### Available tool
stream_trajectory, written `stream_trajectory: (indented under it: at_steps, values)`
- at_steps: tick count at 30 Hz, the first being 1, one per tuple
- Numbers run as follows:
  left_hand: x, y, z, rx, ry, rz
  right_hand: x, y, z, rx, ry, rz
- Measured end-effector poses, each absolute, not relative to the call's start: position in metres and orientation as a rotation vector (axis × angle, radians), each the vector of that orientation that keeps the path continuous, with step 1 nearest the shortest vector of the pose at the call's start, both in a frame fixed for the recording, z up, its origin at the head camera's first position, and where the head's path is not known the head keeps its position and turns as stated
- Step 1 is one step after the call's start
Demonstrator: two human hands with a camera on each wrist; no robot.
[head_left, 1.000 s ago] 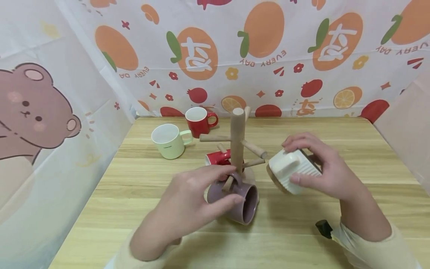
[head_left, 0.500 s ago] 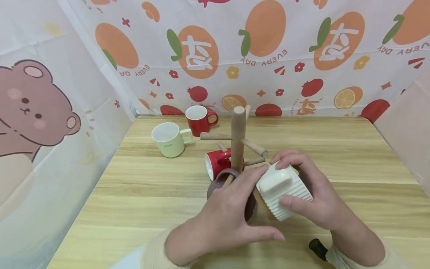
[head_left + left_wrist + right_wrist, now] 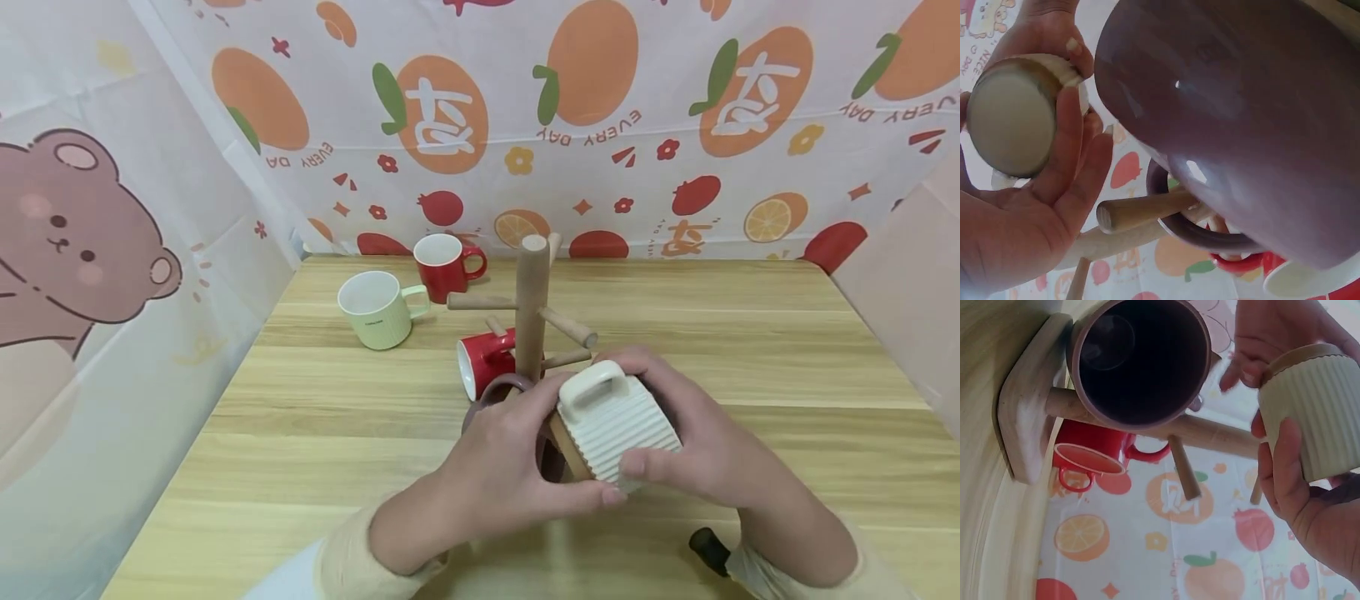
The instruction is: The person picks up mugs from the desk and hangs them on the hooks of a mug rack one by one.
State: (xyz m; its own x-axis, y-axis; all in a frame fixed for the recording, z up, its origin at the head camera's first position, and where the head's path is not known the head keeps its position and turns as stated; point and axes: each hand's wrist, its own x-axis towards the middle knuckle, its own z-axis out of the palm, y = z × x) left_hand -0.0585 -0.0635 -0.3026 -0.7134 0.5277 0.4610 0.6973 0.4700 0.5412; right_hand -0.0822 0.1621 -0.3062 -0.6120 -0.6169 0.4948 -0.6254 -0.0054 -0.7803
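Note:
A cream ribbed mug (image 3: 626, 433) with a brown band is held tilted between both hands. My right hand (image 3: 697, 442) grips its ribbed side, with the thumb across the ribs. My left hand (image 3: 502, 467) holds the banded end between thumb and fingers; its round flat face (image 3: 1013, 125) shows in the left wrist view. Just behind my left hand stands a wooden mug tree (image 3: 531, 317). A purple mug (image 3: 1229, 112) hangs by its handle on a low peg, largely hidden by my left hand in the head view. A red mug (image 3: 480, 365) lies sideways on another peg.
Back left on the wooden table (image 3: 300, 467) stand a pale green mug (image 3: 380, 312) and another red mug (image 3: 442, 271). Bare pegs (image 3: 568, 327) stick out from the tree. A black object (image 3: 708, 550) lies near my right sleeve. Printed curtains enclose the table.
My left hand has moved right from the purple mug to the cream mug and now holds it too. The cream mug has come down and left, and its handle has turned upward.

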Motion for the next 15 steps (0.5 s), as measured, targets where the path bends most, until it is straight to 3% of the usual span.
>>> stream_trajectory:
  at_steps: [9, 15]
  values:
    - [-0.07, -0.081, -0.293, -0.962, -2.471, -0.915, -0.103, 0.185, -0.305, 1.127, -2.483, 1.67]
    - [-0.087, -0.103, -0.282, -0.793, -2.456, -1.079, -0.124, 0.202, -0.309, 1.002, -2.572, 1.564]
